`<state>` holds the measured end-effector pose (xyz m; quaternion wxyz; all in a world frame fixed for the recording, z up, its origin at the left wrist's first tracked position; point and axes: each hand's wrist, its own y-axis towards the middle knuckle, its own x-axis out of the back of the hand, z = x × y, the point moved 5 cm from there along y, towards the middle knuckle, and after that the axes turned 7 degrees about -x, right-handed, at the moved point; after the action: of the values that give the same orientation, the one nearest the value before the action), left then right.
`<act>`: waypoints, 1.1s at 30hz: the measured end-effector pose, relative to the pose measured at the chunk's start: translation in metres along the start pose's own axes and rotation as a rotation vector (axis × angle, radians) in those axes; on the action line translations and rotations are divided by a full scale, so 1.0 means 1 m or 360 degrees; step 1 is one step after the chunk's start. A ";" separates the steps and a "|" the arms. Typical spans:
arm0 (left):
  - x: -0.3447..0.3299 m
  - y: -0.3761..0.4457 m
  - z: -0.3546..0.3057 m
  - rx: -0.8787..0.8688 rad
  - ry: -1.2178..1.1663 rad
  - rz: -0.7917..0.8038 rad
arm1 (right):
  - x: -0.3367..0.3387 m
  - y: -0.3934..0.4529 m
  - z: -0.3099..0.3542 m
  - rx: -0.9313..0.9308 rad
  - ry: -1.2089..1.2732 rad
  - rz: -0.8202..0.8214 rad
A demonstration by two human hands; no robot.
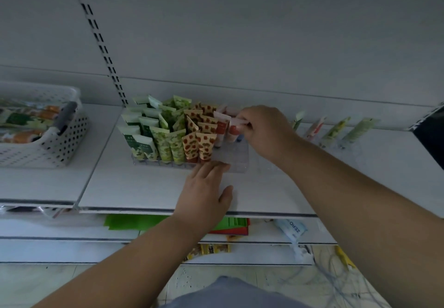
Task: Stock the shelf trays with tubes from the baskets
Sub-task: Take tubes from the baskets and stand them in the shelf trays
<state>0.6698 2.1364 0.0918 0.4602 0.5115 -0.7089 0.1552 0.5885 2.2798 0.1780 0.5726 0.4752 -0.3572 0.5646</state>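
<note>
A clear plastic tray (236, 157) on the white shelf holds rows of upright tubes: green ones (153, 134) at the left, orange-patterned ones (200, 137) in the middle, pink-and-red ones (221, 127) at the right. My right hand (264, 129) pinches a pink-and-red tube (234, 128) over the tray's right side. My left hand (206, 192) lies flat on the shelf, its fingertips touching the tray's front edge. A white perforated basket (55, 144) with more tubes stands at the far left.
A second clear tray (346, 144) with a few tubes leaning in it stands to the right. A dark object (430, 137) sits at the shelf's far right. Lower shelves hold green and red packets (134, 222) and a white pack (292, 230). Cables (336, 281) lie on the floor.
</note>
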 end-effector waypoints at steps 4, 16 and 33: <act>0.001 0.002 0.002 -0.0007 0.0008 -0.0002 | -0.011 0.003 0.001 -0.0033 0.0009 0.0018; 0.038 -0.018 0.008 0.0048 0.0040 -0.0212 | 0.036 -0.047 0.053 0.0179 0.0250 -0.0216; 0.279 -0.234 0.208 0.0722 0.0367 -0.0753 | -0.047 -0.041 0.390 0.0693 0.0627 0.0090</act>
<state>0.7555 1.7301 0.1498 0.4350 0.7301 -0.4614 0.2546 0.6734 1.8992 0.2424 0.4995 0.4580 -0.1226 0.7251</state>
